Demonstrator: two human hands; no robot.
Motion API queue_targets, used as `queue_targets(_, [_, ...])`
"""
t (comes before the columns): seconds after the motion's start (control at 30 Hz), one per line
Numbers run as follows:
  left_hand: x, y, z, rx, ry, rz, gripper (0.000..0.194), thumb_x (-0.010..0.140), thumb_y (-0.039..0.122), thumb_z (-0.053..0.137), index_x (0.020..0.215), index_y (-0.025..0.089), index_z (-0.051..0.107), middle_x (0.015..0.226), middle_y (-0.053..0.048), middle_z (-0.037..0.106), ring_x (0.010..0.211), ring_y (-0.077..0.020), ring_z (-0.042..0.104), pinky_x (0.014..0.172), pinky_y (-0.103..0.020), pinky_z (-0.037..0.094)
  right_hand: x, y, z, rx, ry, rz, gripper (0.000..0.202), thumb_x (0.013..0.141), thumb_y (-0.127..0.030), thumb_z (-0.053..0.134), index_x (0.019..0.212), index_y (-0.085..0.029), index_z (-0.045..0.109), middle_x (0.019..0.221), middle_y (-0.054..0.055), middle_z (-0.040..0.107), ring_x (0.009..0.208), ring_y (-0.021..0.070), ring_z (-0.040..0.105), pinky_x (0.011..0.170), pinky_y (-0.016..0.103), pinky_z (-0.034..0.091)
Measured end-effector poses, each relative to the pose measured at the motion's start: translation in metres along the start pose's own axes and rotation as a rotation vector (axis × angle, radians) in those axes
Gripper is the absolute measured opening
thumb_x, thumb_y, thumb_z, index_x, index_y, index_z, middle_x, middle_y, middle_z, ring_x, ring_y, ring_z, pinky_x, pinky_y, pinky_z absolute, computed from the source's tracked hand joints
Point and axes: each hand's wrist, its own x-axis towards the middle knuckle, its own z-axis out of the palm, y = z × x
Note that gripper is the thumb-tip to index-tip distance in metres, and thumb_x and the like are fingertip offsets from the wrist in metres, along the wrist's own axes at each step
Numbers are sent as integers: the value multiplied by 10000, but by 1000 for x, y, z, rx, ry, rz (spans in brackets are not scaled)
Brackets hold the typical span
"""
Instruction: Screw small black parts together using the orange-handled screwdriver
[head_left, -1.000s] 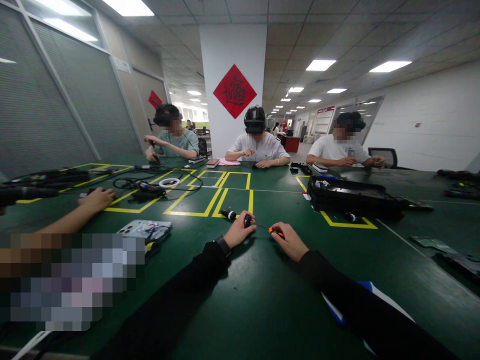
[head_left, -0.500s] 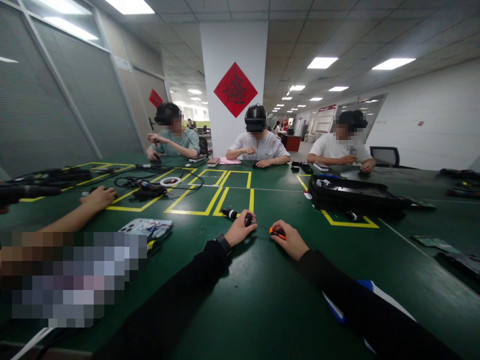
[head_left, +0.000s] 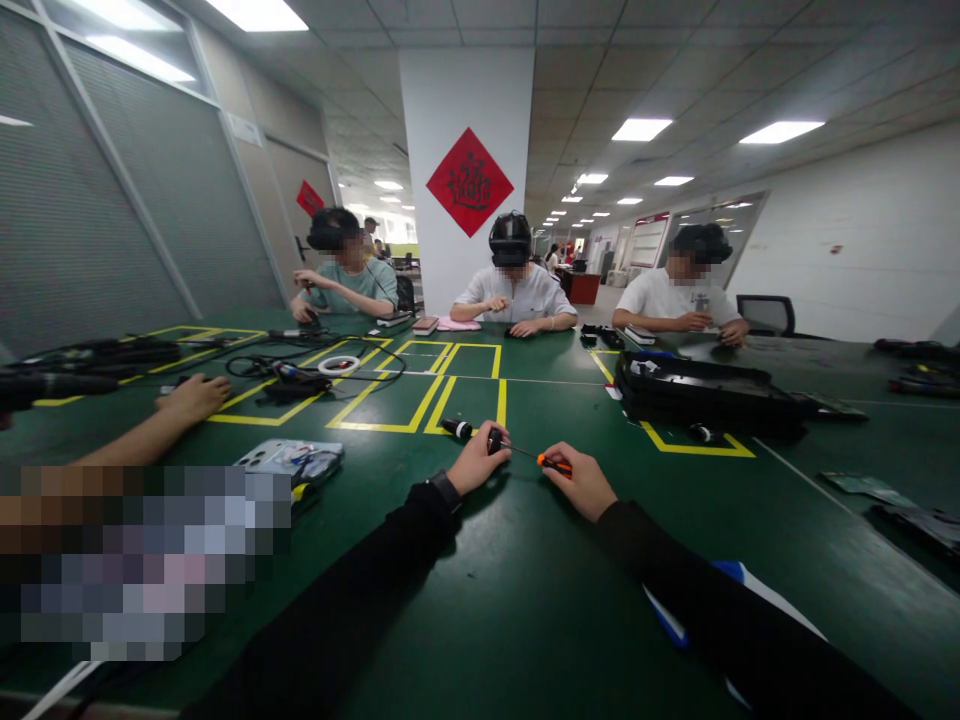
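My left hand is closed around a small black part, whose kind I cannot make out. An orange-and-black screwdriver is gripped in my right hand. Its thin metal shaft points left toward the black part; whether the tip touches it I cannot tell. Just beyond my left hand, a black cylindrical piece with a white band lies on the green table.
A long black open case stands at the right. Black cables and a white ring lie at the left. A neighbour's hand rests near a pale case. A blue-and-white object lies under my right forearm.
The view has shifted very slightly. The screwdriver's shaft shows more clearly between my hands, which hold nearly the same place and grip.
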Motion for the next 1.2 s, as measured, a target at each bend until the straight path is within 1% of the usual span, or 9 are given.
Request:
queue_targets(0.17, [0, 0, 0, -6, 2, -5, 247, 701, 169, 524, 938, 180, 457, 851, -2, 558, 801, -123, 540, 803, -294, 411, -3, -6, 0, -19, -4, 18, 214, 719, -341, 562, 874, -192, 565, 652, -19, 591, 593, 121, 542, 594, 235, 414])
queue_targets(0.3, [-1, 2, 0, -4, 2, 0, 254, 696, 154, 525, 940, 181, 462, 859, -5, 557, 813, -124, 537, 815, -294, 406, -6, -15, -1, -91, -33, 40, 271, 807, -394, 429, 793, -186, 602, 588, -8, 570, 541, 121, 517, 544, 227, 377])
queue_targets(0.4, [0, 3, 0, -18, 9, -18, 246, 699, 148, 519, 937, 178, 463, 860, -7, 559, 818, -124, 536, 821, -299, 404, -5, -16, -3, -120, -20, 36, 335, 845, -349, 352, 712, -182, 611, 638, 16, 584, 605, 130, 527, 580, 231, 376])
queue_targets(0.53, [2, 0, -1, -31, 24, -55, 246, 700, 151, 518, 937, 174, 458, 865, -8, 560, 817, -125, 537, 814, -301, 407, -2, -9, -4, -35, 37, 7, 187, 755, -315, 506, 849, -181, 596, 800, 27, 590, 705, 137, 529, 651, 242, 399])
queue_targets(0.67, [2, -2, -1, -23, -4, -21, 239, 704, 158, 515, 935, 177, 456, 867, -6, 558, 815, -121, 533, 807, -287, 407, -1, -5, -2, 65, 54, 39, 238, 695, -320, 575, 882, -173, 559, 733, -2, 573, 641, 117, 521, 618, 230, 399])
queue_targets(0.73, [2, -2, 0, -17, -6, -4, 236, 703, 158, 516, 930, 179, 456, 866, -5, 556, 820, -121, 532, 809, -282, 404, -2, -8, -1, 67, 16, 81, 236, 721, -356, 545, 867, -171, 561, 658, -17, 568, 592, 111, 514, 590, 222, 386])
queue_targets(0.83, [1, -1, 0, -15, 3, 0, 239, 698, 148, 513, 928, 179, 454, 865, -3, 555, 825, -120, 531, 815, -279, 399, -5, -13, -2, 3, -23, 115, 292, 810, -396, 404, 783, -169, 587, 592, -15, 554, 552, 109, 500, 550, 214, 354])
queue_targets(0.93, [0, 0, 0, -17, 11, -8, 238, 699, 142, 504, 928, 180, 450, 860, 0, 555, 808, -116, 530, 803, -275, 402, -5, -15, -3, -54, -29, 102, 346, 843, -370, 334, 749, -172, 602, 639, 3, 576, 596, 115, 511, 552, 209, 343])
queue_targets(1.2, [0, -2, -1, -22, 0, -10, 247, 706, 172, 515, 943, 180, 449, 869, -3, 553, 822, -124, 532, 813, -287, 402, 0, -3, -1, 24, -3, 77, 174, 748, -265, 487, 826, -166, 607, 817, 34, 616, 743, 137, 553, 689, 245, 407])
